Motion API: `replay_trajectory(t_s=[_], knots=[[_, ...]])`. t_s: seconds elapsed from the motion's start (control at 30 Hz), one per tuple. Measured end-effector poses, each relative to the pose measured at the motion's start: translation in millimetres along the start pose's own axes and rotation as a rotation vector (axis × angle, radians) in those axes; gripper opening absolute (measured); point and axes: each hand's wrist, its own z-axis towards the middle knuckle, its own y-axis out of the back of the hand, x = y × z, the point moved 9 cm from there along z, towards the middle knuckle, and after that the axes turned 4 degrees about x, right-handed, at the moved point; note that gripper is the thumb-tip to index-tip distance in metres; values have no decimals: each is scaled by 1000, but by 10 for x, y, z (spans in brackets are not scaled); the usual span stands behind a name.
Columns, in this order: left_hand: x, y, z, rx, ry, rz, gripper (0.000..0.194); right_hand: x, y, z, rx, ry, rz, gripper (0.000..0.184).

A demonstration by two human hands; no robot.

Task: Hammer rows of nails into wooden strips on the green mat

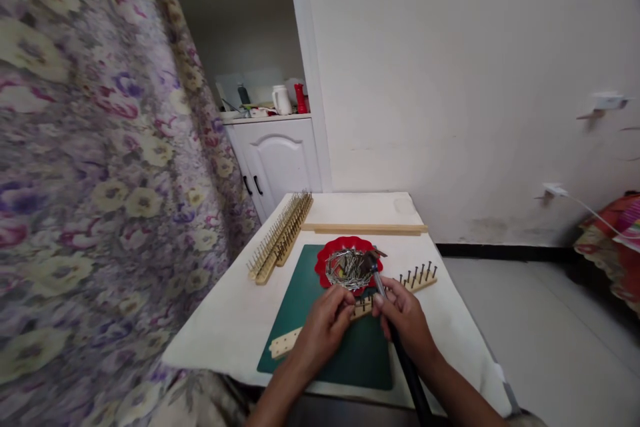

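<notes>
1. Nails are filling one red scalloped bowl (too many to count), and the head of a single hammer is hanging over them, hiding part of the heap.
2. One wooden strip is lying aslant across the one green mat, its right end reaching past the mat's edge; both hands are blocking stretches of it, while a row of dark nails is standing up toward that end.
3. The right hand is gripping the hammer by its shaft – the black handle is running back toward the person.
4. The left hand is bending its fingers together just above the strip, beside the bowl; whether they are pinching a nail, I cannot tell.
5. At least two nail-studded strips are resting side by side on the white table, and two bare slats are lying behind the bowl.
6. Beyond, a flowered curtain is covering the left side – one white jug and one red container are standing on the cabinet, whose doors are showing two black handles.
</notes>
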Motion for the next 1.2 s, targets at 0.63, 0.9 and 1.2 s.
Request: replay_trajectory(t_s=[0.63,0.9,1.2], knots=[[481,-456,-254,-348,199,-960,14,-179,-232,-106,88,-115,252,48],[869,78,-530,-465,356,-403,21,-111,-199,-155,47,-109,64,46],[921,-62,-511,-359,314,-138,20,-161,-238,-202,74,-117,-4,41]])
